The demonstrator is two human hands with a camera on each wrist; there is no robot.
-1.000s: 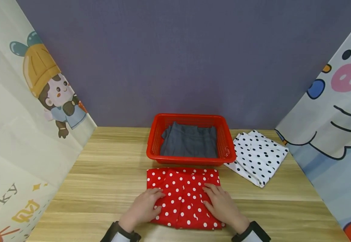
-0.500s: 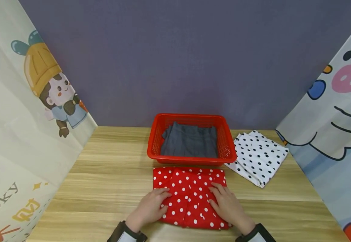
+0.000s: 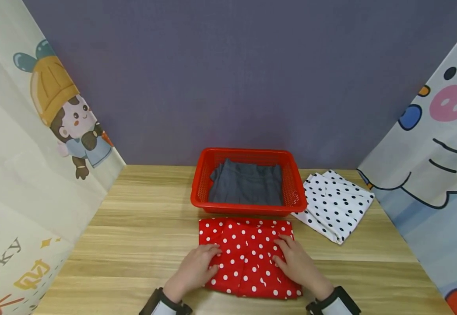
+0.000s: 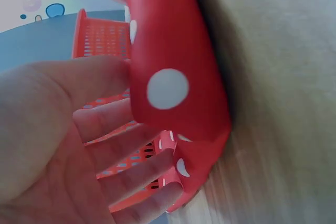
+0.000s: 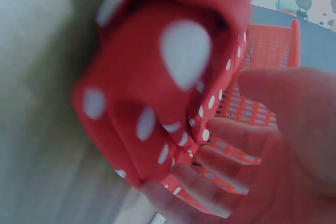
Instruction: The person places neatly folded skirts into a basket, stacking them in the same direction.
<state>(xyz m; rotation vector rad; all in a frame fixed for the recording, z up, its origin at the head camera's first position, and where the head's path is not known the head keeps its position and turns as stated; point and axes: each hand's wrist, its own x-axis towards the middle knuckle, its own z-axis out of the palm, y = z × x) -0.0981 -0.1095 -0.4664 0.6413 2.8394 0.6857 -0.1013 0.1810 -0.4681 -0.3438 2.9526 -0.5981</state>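
A folded red cloth with white dots [image 3: 246, 262] lies flat on the wooden table, in front of the red basket. On its left edge rests my left hand [image 3: 197, 267], fingers relaxed and spread over the fabric. My right hand [image 3: 299, 267] touches the right side in the same way, fingertips on top. Seen from the left wrist, the cloth's thick folded edge [image 4: 173, 51] lies beside the thumb and loosely extended fingers. From the right wrist, layered folds [image 5: 147, 87] show at that side, with the fingers spread along them.
Behind the red cloth stands a red plastic basket [image 3: 248, 209] holding folded dark grey fabric [image 3: 248, 183]. To its right lies a folded white cloth with black dots [image 3: 336, 205], partly behind the basket's corner. A grey panel [image 3: 228, 78] and printed side curtains enclose the table [image 3: 134, 227].
The red dotted cloth has slid a little to the right, with both hands on it, mostly in the first half second. The right hand's fingers have shifted slightly on the fabric since.
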